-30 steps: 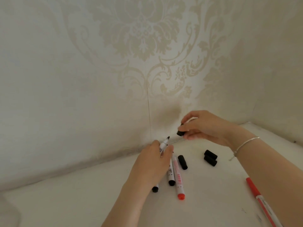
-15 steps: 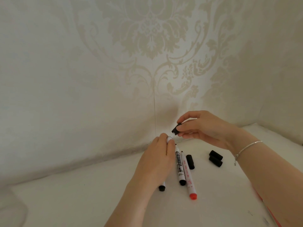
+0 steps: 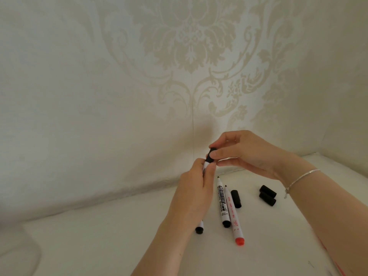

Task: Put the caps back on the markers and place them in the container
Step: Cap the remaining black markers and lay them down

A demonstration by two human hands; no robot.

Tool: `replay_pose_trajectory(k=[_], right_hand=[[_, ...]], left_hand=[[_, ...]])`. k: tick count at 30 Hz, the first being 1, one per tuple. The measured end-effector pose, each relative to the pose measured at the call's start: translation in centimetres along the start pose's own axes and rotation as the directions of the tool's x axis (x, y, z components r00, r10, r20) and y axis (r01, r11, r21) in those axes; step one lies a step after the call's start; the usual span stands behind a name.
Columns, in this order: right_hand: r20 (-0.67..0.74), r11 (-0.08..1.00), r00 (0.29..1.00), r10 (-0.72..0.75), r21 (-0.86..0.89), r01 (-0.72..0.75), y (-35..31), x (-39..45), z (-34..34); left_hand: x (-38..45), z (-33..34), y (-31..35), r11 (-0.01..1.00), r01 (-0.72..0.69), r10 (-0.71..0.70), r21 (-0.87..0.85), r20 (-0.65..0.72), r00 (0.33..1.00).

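Note:
My left hand (image 3: pixel 194 194) grips a white marker with a black end (image 3: pixel 199 229), held upright and tilted away from me. My right hand (image 3: pixel 245 154) pinches a black cap (image 3: pixel 210 156) that sits over the marker's tip. On the white table lie an uncapped black marker (image 3: pixel 222 204) and an uncapped red marker (image 3: pixel 234 218), side by side. A loose black cap (image 3: pixel 236 198) lies beside them. Two more black caps (image 3: pixel 267 195) rest together further right, under my right wrist.
The white table (image 3: pixel 111 236) meets a patterned wallpapered wall (image 3: pixel 179 76) close behind the hands. A pale rounded object (image 3: pixel 18 253), partly out of frame, sits at the lower left edge. A red marker sliver (image 3: pixel 338 269) shows at the bottom right.
My right hand has brought the black cap down from above the tip onto the marker held in my left hand. The view has shifted slightly, so the table items appear further right.

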State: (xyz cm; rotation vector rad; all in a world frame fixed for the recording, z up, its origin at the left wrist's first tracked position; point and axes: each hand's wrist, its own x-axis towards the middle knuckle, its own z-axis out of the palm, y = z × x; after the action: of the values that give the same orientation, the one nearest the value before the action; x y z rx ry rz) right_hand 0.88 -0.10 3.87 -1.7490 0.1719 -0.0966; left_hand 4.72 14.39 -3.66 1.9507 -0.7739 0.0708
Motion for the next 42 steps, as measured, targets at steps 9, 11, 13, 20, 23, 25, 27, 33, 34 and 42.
replay_pose_trajectory(k=[9,11,13,20,23,25,27,33,34,42], right_hand=[[-0.112,0.978,0.993,-0.036,-0.208,0.012,-0.5,0.7,1.6],[-0.167,0.975,0.984,-0.059,-0.223,0.021,-0.6,0.7,1.9],[-0.205,0.981,0.975,-0.084,-0.189,0.045,-0.7,0.4,2.2],[-0.396,0.968,0.901,-0.178,-0.236,0.088,-1.7,-0.9,0.6],[-0.367,0.919,0.916,-0.163,-0.393,0.006,-2.8,-2.8,-1.8],[-0.343,0.881,0.933,-0.107,-0.468,-0.071,-3.2,-4.5,-3.6],[-0.326,0.831,0.945,-0.029,-0.533,-0.159,-3.1,-6.4,-5.3],[-0.375,0.684,0.916,0.14,-0.633,-0.363,-0.7,-11.9,-9.1],[-0.393,0.664,0.905,0.162,-0.635,-0.395,-0.1,-12.6,-9.6],[-0.503,0.411,0.844,0.188,-0.74,-0.533,4.5,-16.9,-12.2]], left_hand=[[0.3,0.0,-0.5,1.0,0.002,-0.002,-0.013,-0.024,1.0],[0.3,0.3,-0.2,0.992,0.024,-0.026,-0.125,-0.018,0.999],[0.2,0.4,0.2,0.959,0.068,-0.069,-0.275,0.004,0.998],[0.6,0.2,0.7,0.942,0.119,-0.077,-0.313,0.141,0.987],[1.7,0.1,1.5,0.965,0.113,-0.089,-0.238,0.11,0.99],[2.3,0.4,2.3,0.972,0.134,-0.108,-0.195,0.136,0.985],[2.6,1.1,3.2,0.975,0.14,-0.109,-0.173,0.175,0.979],[1.4,5.8,6.4,0.988,0.089,-0.05,-0.124,0.286,0.957],[1.2,6.7,6.9,0.987,0.087,-0.042,-0.138,0.305,0.951],[-1.0,11.5,8.4,1.0,0.019,-0.012,-0.012,0.412,0.911]])
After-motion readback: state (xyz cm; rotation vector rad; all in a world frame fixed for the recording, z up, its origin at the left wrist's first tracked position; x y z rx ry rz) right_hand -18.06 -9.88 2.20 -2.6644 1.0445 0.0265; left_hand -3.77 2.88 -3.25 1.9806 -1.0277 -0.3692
